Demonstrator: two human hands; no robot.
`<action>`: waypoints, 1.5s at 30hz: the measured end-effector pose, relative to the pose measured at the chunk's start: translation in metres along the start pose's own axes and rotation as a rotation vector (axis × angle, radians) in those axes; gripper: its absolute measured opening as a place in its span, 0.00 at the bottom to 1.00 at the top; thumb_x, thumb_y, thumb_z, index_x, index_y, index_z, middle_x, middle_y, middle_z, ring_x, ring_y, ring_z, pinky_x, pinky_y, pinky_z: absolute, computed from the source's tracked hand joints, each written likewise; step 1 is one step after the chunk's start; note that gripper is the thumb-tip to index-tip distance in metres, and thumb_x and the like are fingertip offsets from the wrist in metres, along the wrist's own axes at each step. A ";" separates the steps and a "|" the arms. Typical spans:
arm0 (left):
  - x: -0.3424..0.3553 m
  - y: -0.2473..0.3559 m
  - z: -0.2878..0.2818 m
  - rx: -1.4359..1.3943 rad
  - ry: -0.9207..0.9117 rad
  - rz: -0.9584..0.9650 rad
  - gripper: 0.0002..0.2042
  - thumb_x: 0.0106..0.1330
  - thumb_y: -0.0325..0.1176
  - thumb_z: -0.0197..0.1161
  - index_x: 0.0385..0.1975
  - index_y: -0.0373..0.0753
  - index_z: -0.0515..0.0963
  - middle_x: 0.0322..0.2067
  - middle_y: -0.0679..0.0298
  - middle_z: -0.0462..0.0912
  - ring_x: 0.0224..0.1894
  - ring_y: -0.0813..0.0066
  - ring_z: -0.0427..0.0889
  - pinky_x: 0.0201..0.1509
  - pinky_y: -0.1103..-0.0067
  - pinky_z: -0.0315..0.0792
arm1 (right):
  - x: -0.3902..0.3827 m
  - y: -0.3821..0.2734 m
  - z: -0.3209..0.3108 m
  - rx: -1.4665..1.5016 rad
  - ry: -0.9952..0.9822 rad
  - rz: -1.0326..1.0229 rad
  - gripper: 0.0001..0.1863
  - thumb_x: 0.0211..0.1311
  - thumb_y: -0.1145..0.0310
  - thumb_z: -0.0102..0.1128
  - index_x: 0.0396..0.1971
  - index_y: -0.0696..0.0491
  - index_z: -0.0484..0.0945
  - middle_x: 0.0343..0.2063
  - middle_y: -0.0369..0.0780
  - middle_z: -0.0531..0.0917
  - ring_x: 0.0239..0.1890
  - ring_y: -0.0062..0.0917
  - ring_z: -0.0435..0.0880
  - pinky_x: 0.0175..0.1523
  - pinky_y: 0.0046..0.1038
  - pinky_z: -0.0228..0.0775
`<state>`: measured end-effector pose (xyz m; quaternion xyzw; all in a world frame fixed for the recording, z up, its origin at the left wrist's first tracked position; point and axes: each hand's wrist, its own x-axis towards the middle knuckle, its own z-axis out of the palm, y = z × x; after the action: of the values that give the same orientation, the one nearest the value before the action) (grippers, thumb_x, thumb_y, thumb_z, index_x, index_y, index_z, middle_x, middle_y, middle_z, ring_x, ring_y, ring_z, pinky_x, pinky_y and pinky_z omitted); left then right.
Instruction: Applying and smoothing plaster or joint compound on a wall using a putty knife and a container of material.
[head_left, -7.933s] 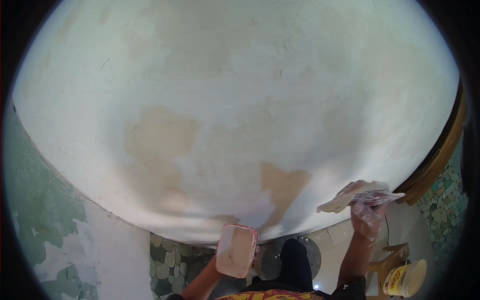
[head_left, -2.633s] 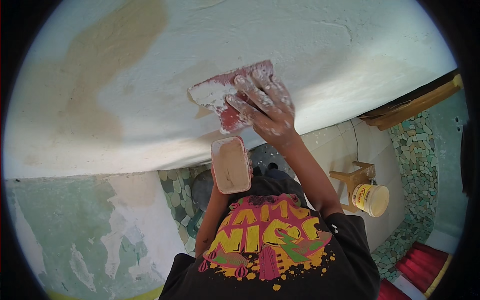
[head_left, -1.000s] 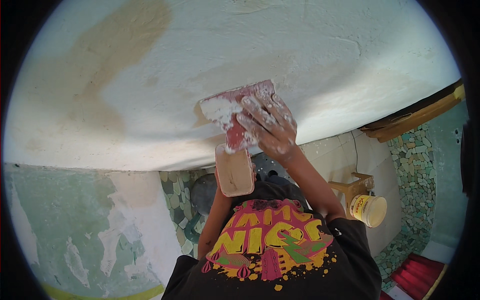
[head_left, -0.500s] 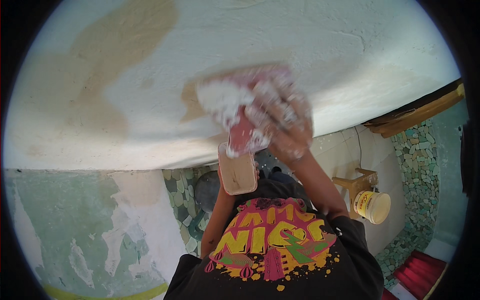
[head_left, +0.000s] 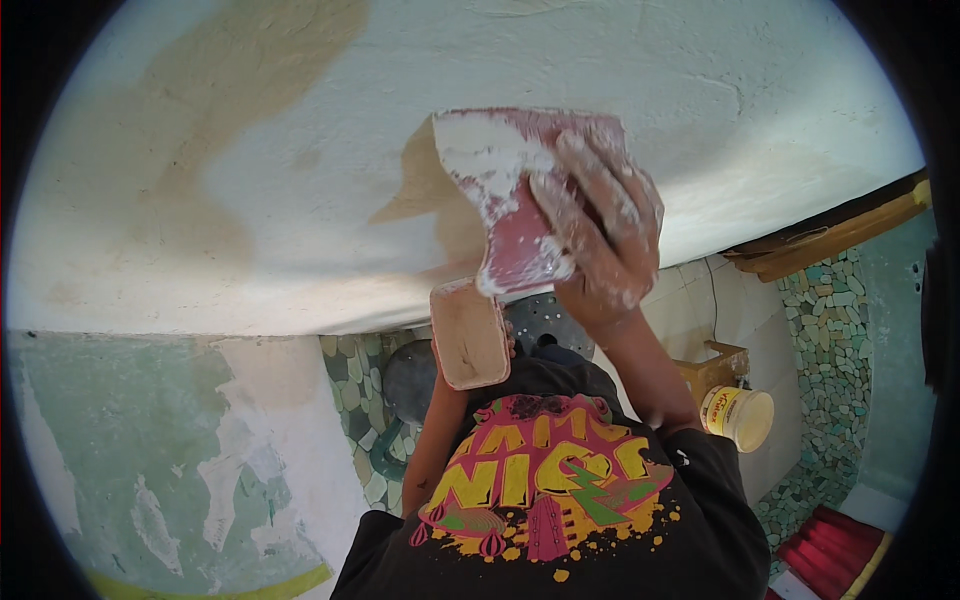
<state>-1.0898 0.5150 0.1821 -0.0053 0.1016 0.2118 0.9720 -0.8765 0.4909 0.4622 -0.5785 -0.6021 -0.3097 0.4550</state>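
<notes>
A dark red putty spreader (head_left: 520,245), smeared with white putty, lies with its broad edge at the pale wall (head_left: 290,180). My right hand (head_left: 605,230), coated in white, grips it with fingers spread along its face. Below it is a small rectangular tub (head_left: 470,335) with a beige inside and a whitish rim. My left hand (head_left: 511,338) holds this tub from behind and beneath; only some fingertips show at its right side. The spreader's lower corner overlaps the tub's upper rim in the picture.
A yellow-labelled bucket (head_left: 740,417) is at the right by a wooden stool (head_left: 715,368). Dark round objects (head_left: 408,380) stand under the wall, near pebble tiling (head_left: 350,380). A wooden ledge (head_left: 830,230) juts out at right. Patchy green wall (head_left: 150,430) fills the lower left.
My right hand and the spreader have moved to the right and slightly up along the wall. The tub has shifted slightly left in my left hand.
</notes>
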 end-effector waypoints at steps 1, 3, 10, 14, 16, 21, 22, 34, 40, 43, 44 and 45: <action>0.000 0.001 -0.006 0.002 0.007 -0.016 0.45 0.64 0.73 0.48 0.69 0.39 0.67 0.50 0.37 0.80 0.45 0.37 0.83 0.48 0.45 0.80 | 0.001 0.004 0.003 -0.042 0.004 -0.012 0.19 0.55 0.66 0.70 0.49 0.44 0.90 0.58 0.39 0.85 0.61 0.37 0.83 0.62 0.43 0.72; 0.005 -0.004 0.009 -0.098 -0.002 -0.045 0.45 0.64 0.72 0.48 0.69 0.39 0.67 0.50 0.37 0.80 0.45 0.36 0.83 0.48 0.45 0.79 | -0.012 0.015 0.005 -0.049 -0.024 -0.010 0.20 0.55 0.69 0.68 0.50 0.43 0.90 0.58 0.39 0.85 0.60 0.36 0.83 0.64 0.44 0.72; -0.001 -0.002 0.004 0.186 -0.013 0.002 0.45 0.63 0.71 0.52 0.70 0.39 0.67 0.53 0.40 0.78 0.46 0.38 0.83 0.50 0.45 0.78 | -0.053 0.012 -0.018 0.020 -0.218 0.085 0.18 0.54 0.69 0.69 0.48 0.44 0.90 0.56 0.38 0.86 0.58 0.35 0.84 0.63 0.44 0.75; 0.002 -0.002 0.015 0.060 -0.104 0.024 0.45 0.63 0.70 0.54 0.70 0.37 0.65 0.53 0.40 0.78 0.47 0.39 0.83 0.52 0.45 0.78 | -0.020 0.017 -0.047 -0.044 -0.083 -0.017 0.18 0.48 0.71 0.76 0.43 0.49 0.91 0.53 0.43 0.87 0.58 0.39 0.85 0.62 0.42 0.75; -0.004 -0.004 -0.024 -0.379 0.044 -0.112 0.46 0.63 0.69 0.55 0.70 0.36 0.65 0.53 0.40 0.79 0.47 0.40 0.83 0.53 0.46 0.79 | -0.010 0.030 -0.041 -0.027 -0.059 -0.036 0.17 0.50 0.72 0.76 0.43 0.47 0.91 0.54 0.44 0.86 0.59 0.40 0.84 0.62 0.42 0.75; 0.013 -0.008 0.018 0.149 0.061 -0.111 0.28 0.74 0.55 0.53 0.64 0.40 0.71 0.47 0.51 0.83 0.41 0.59 0.85 0.43 0.60 0.81 | -0.025 0.060 -0.013 -0.147 -0.114 -0.118 0.18 0.54 0.71 0.70 0.46 0.40 0.91 0.58 0.42 0.85 0.62 0.39 0.82 0.65 0.44 0.73; 0.014 -0.009 0.022 0.131 0.036 -0.131 0.28 0.74 0.55 0.53 0.64 0.40 0.71 0.47 0.51 0.83 0.41 0.58 0.84 0.45 0.59 0.81 | -0.035 0.065 -0.009 -0.171 -0.131 -0.101 0.19 0.55 0.70 0.67 0.48 0.38 0.90 0.59 0.40 0.84 0.63 0.37 0.82 0.67 0.44 0.73; 0.030 -0.018 0.016 -0.196 -0.096 -0.182 0.46 0.64 0.69 0.51 0.71 0.35 0.64 0.55 0.39 0.77 0.48 0.38 0.82 0.53 0.47 0.79 | -0.027 0.069 -0.016 -0.099 -0.085 -0.075 0.13 0.52 0.73 0.70 0.40 0.50 0.90 0.55 0.42 0.87 0.60 0.40 0.84 0.66 0.46 0.73; 0.027 -0.014 -0.010 -0.033 0.004 -0.193 0.45 0.64 0.69 0.51 0.69 0.34 0.66 0.53 0.39 0.78 0.49 0.39 0.82 0.53 0.48 0.79 | -0.002 0.053 -0.036 0.024 -0.060 -0.052 0.18 0.51 0.67 0.74 0.45 0.47 0.91 0.57 0.44 0.85 0.61 0.41 0.83 0.65 0.44 0.73; 0.029 -0.015 -0.017 0.026 0.007 -0.117 0.46 0.63 0.70 0.51 0.69 0.34 0.66 0.53 0.40 0.78 0.50 0.39 0.82 0.54 0.48 0.78 | -0.025 0.058 -0.021 -0.008 -0.151 -0.106 0.17 0.55 0.71 0.68 0.46 0.49 0.90 0.56 0.43 0.86 0.62 0.41 0.83 0.65 0.44 0.74; 0.034 -0.017 -0.004 0.024 0.007 -0.119 0.46 0.63 0.70 0.51 0.69 0.34 0.66 0.53 0.40 0.78 0.50 0.39 0.82 0.54 0.48 0.78 | -0.041 0.056 -0.018 -0.009 -0.153 -0.106 0.17 0.55 0.71 0.68 0.46 0.49 0.90 0.56 0.43 0.86 0.62 0.41 0.83 0.65 0.44 0.74; 0.043 -0.022 0.026 -0.109 -0.147 -0.127 0.45 0.64 0.70 0.51 0.69 0.34 0.65 0.54 0.41 0.78 0.49 0.39 0.82 0.53 0.48 0.79 | -0.058 0.056 -0.020 -0.017 -0.195 -0.049 0.17 0.56 0.70 0.66 0.46 0.49 0.90 0.57 0.42 0.85 0.62 0.39 0.83 0.66 0.44 0.74</action>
<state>-1.0373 0.5140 0.1985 -0.0491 0.0180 0.1546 0.9866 -0.8225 0.4572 0.4092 -0.5948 -0.6547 -0.2680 0.3817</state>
